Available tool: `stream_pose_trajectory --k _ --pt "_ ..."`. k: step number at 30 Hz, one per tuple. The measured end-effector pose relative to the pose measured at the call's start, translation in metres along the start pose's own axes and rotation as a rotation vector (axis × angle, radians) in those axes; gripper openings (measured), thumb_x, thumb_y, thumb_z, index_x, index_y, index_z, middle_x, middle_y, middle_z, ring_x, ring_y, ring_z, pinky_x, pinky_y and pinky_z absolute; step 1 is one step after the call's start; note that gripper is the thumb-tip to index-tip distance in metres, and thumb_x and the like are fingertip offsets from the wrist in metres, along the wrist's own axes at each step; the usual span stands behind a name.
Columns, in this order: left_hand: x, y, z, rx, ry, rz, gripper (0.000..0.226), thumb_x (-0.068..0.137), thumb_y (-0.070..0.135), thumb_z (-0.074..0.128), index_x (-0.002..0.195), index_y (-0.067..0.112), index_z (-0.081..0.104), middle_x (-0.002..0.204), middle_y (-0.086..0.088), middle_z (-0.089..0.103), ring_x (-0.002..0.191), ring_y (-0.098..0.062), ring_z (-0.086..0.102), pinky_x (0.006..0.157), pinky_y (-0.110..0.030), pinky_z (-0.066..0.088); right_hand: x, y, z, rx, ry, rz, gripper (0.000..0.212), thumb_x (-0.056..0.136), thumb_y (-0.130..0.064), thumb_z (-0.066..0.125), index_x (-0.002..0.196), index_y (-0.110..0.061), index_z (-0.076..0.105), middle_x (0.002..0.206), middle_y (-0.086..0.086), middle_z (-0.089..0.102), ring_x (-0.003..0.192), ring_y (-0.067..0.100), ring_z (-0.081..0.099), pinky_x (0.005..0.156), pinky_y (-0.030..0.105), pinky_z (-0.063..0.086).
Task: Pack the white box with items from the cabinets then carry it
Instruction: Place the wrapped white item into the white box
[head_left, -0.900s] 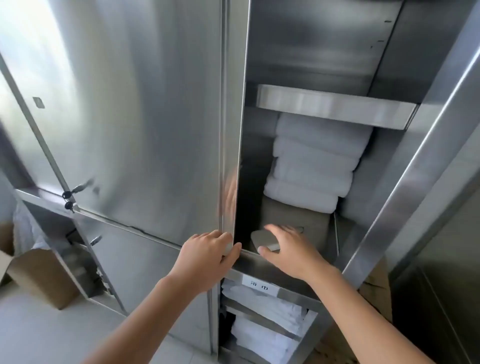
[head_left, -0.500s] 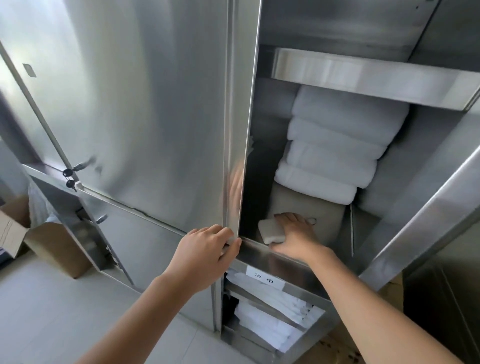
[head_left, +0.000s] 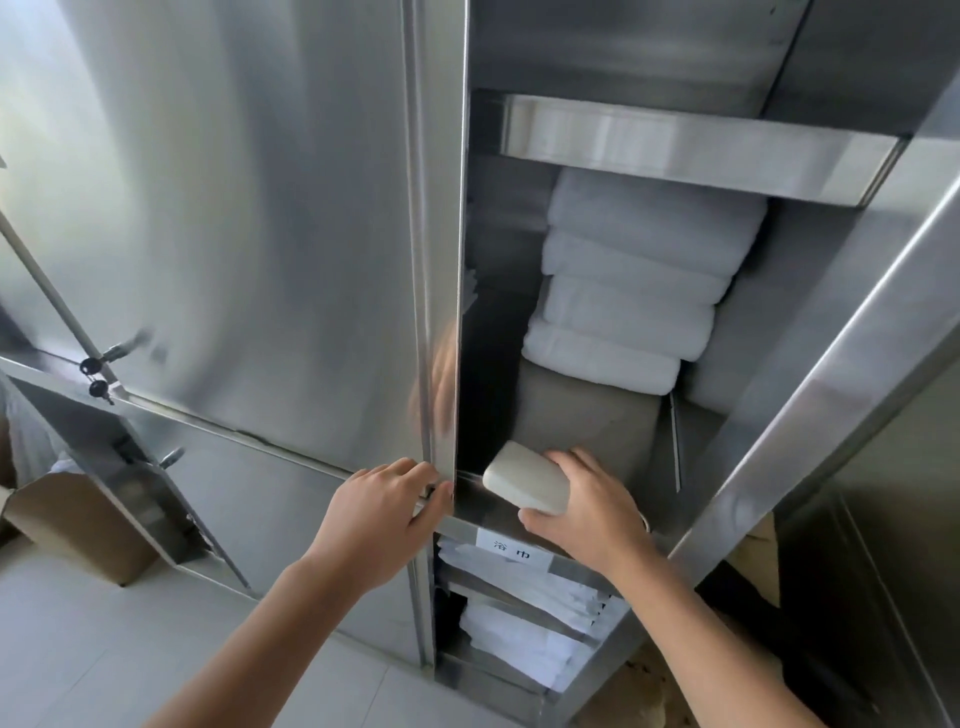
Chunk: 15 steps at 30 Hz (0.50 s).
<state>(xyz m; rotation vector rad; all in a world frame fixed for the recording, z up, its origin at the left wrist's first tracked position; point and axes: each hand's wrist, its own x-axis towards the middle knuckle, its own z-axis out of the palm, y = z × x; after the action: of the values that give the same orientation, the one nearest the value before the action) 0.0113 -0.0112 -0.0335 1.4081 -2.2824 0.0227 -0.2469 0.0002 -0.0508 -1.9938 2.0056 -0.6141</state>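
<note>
Cabinet: a tall stainless-steel cabinet (head_left: 260, 208) with brushed, reflective faces is seen; one narrow door is open and an inner bay with shelves is exposed.
Upper bay: four rolled white towels (head_left: 634, 280), soft and ribbed, are stacked on a grey-beige block (head_left: 587, 421) standing on the shelf (head_left: 488, 493).
Lower bays: folded white linens (head_left: 519, 644) are stored in two tiers under a paper label (head_left: 514, 550) printed with characters.
Task item: a small off-white box (head_left: 527, 479), a smooth rounded rectangular bar, is located at the front lip of the shelf, over its edge.
Long axis: the box is laid roughly level, its long axis running from upper left to lower right, one short end directed toward the door edge.
Right hand: the right hand (head_left: 592, 512) is clamped on the box, fingers over the far side and thumb under the near corner.
Left hand: the left hand (head_left: 384, 512) is curled around the lower end of the open door's edge (head_left: 441, 260), fingertips hooked onto the metal.
Floor: pale tiles (head_left: 78, 649) and a brown cardboard carton (head_left: 78, 525) are visible at lower left.
</note>
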Motion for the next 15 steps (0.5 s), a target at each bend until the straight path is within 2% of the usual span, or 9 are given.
stream_pose_trajectory --k 3,12,15 --pt "0.000 0.001 0.000 0.011 0.011 0.025 0.045 0.098 0.055 0.027 0.091 0.034 0.066 0.075 0.020 0.054 0.061 -0.010 0.056 0.053 -0.016 0.024 -0.014 -0.013 -0.009 0.076 0.036 -0.019 0.071 0.072 -0.059 0.073 0.133 -0.029 0.054 0.118 -0.013 0.052 0.100 0.013 0.059 0.087 0.038 0.054" --pt "-0.014 -0.013 0.002 0.030 -0.015 0.000 0.047 0.096 0.056 0.024 0.094 0.032 0.065 0.084 0.015 0.065 0.069 -0.014 0.062 0.058 -0.025 0.033 -0.036 -0.032 -0.009 0.155 0.098 -0.058 0.069 0.071 -0.060 0.072 0.130 -0.029 0.057 0.112 -0.018 0.052 0.095 0.007 0.057 0.083 0.031 0.052" --pt "-0.029 -0.019 0.003 0.039 -0.003 -0.009 0.037 0.098 0.051 0.036 0.096 0.031 0.066 0.086 0.014 0.067 0.068 -0.016 0.063 0.058 -0.025 0.033 -0.041 -0.039 0.002 0.182 0.100 -0.085 0.067 0.071 -0.059 0.073 0.129 -0.029 0.058 0.111 -0.019 0.053 0.095 0.006 0.057 0.082 0.028 0.051"
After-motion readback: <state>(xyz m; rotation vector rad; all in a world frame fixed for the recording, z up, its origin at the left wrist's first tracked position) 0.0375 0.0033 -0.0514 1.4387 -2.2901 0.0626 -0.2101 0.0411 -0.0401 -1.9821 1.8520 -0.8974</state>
